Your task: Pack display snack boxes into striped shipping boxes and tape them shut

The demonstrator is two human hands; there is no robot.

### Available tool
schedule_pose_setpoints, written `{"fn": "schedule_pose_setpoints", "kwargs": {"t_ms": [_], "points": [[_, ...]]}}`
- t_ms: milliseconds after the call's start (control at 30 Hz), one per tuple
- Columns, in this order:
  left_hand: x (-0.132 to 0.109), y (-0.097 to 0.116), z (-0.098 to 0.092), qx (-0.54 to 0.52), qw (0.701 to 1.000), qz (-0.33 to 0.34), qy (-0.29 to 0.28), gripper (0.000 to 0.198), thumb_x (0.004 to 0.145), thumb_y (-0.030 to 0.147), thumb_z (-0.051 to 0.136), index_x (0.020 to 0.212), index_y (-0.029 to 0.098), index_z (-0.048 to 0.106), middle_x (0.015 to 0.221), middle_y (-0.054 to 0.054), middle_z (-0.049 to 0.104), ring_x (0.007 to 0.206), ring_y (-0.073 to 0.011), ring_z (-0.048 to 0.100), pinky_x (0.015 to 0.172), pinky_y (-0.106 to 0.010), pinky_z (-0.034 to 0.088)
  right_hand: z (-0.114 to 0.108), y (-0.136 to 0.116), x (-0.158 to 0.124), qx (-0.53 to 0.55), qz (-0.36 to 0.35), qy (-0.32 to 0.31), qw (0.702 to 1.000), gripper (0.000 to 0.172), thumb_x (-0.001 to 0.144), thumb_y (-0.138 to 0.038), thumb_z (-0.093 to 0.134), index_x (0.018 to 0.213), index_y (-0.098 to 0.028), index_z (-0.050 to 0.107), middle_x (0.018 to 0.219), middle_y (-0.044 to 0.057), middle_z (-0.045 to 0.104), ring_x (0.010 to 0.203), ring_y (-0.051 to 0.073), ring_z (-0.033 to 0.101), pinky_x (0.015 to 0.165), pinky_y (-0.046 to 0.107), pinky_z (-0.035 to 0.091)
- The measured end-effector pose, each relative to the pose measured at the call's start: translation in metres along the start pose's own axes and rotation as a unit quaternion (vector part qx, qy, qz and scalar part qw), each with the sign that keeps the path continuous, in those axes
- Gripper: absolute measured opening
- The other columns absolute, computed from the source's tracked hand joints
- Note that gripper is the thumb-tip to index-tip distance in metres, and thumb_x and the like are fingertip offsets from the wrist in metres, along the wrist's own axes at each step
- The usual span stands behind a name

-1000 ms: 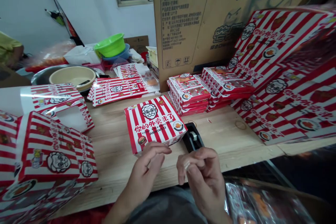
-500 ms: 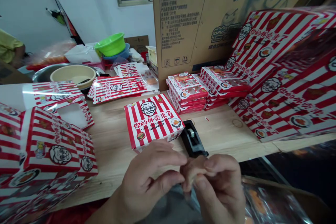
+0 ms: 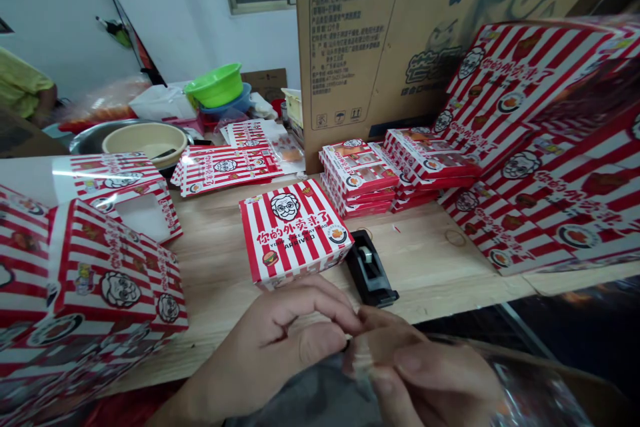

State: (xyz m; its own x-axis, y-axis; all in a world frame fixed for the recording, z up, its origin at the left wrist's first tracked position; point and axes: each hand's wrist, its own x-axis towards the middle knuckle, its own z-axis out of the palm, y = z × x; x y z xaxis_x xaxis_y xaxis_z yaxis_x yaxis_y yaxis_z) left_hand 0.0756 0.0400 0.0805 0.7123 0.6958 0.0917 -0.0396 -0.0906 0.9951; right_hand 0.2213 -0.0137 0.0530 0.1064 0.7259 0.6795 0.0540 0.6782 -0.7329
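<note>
My left hand (image 3: 295, 340) is low in the middle of the head view, its fingers curled and thumb bent in towards my right hand. Touching or nearly touching it, my right hand (image 3: 430, 367) is closed in a pinch. A small pale, see-through strip shows at the right fingertips, too blurred to name. Just beyond the left hand a red-and-white striped box (image 3: 295, 230) with a printed face lies closed on the wooden table (image 3: 215, 307). Beside its right edge stands a black tape dispenser (image 3: 371, 270).
Striped cartons stand at left (image 3: 120, 267) and right (image 3: 550, 207). Behind are small stacked boxes (image 3: 357, 170), flat printed sheets (image 3: 230, 167), a cream basin (image 3: 145, 140), a green basin (image 3: 215, 85) and a large cardboard box (image 3: 350, 47). Another person's yellow sleeve (image 3: 23, 83) shows at far left.
My right hand has moved slightly right and down and looks more blurred. The left hand stays close to it, fingers still curled. The view has shifted a little; the box and dispenser stay put.
</note>
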Motion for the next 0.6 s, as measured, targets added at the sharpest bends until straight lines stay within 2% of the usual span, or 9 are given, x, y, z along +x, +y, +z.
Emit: {"fn": "schedule_pose_setpoints", "kwargs": {"t_ms": [133,267,400,433,500,600], "points": [[0.002,0.004,0.000,-0.048,0.998,-0.047,-0.004,0.007,0.083,0.025,0.053,0.085,0.022,0.059,0.091,0.003,0.058,0.084,-0.0089,0.053,0.076,-0.020,0.040,-0.002,0.002,-0.002,-0.051,-0.015,-0.022,0.998,0.040,0.084,-0.012,0.045,0.117,-0.035,0.043,0.070,-0.004,0.061,0.055,0.013,0.055,0.058,0.027,0.046],[0.003,0.008,0.000,-0.013,0.997,-0.080,0.005,0.006,0.082,0.023,0.052,0.079,0.020,0.056,0.083,0.003,0.056,0.078,-0.0087,0.050,0.071,-0.021,0.038,-0.004,0.003,-0.001,-0.068,-0.021,-0.026,0.997,0.045,0.083,-0.009,0.043,0.120,-0.035,0.040,0.073,-0.003,0.062,0.056,0.014,0.055,0.059,0.030,0.046],[0.002,0.007,0.000,0.021,0.994,-0.104,0.022,0.011,0.084,0.026,0.047,0.076,0.020,0.051,0.076,0.003,0.051,0.073,-0.0095,0.047,0.066,-0.021,0.037,-0.008,0.009,-0.003,-0.047,-0.014,-0.068,0.996,0.052,0.079,-0.002,0.043,0.118,-0.036,0.037,0.068,-0.003,0.058,0.054,0.013,0.051,0.055,0.028,0.045],[0.001,0.005,-0.002,0.042,0.993,-0.109,0.034,0.011,0.084,0.027,0.045,0.077,0.020,0.049,0.076,0.003,0.050,0.074,-0.0101,0.046,0.067,-0.022,0.037,-0.008,0.013,-0.006,-0.038,0.002,-0.069,0.997,0.053,0.078,-0.001,0.044,0.118,-0.035,0.037,0.068,-0.003,0.057,0.056,0.013,0.052,0.055,0.027,0.045],[0.003,-0.005,-0.007,0.114,0.985,-0.107,0.075,0.009,0.084,0.026,0.044,0.077,0.020,0.048,0.077,0.003,0.049,0.076,-0.0112,0.047,0.069,-0.023,0.037,-0.004,0.026,-0.015,-0.021,0.062,-0.030,0.997,0.047,0.079,-0.001,0.045,0.114,-0.033,0.038,0.072,-0.003,0.057,0.061,0.012,0.055,0.055,0.025,0.045],[0.013,-0.032,-0.018,0.246,0.957,-0.088,0.124,0.010,0.083,0.023,0.042,0.076,0.019,0.047,0.078,0.001,0.051,0.076,-0.0126,0.048,0.069,-0.024,0.037,0.011,0.059,-0.031,0.011,0.204,0.054,0.977,0.019,0.083,-0.010,0.048,0.094,-0.025,0.044,0.071,-0.002,0.057,0.060,0.011,0.055,0.052,0.021,0.045]]}}
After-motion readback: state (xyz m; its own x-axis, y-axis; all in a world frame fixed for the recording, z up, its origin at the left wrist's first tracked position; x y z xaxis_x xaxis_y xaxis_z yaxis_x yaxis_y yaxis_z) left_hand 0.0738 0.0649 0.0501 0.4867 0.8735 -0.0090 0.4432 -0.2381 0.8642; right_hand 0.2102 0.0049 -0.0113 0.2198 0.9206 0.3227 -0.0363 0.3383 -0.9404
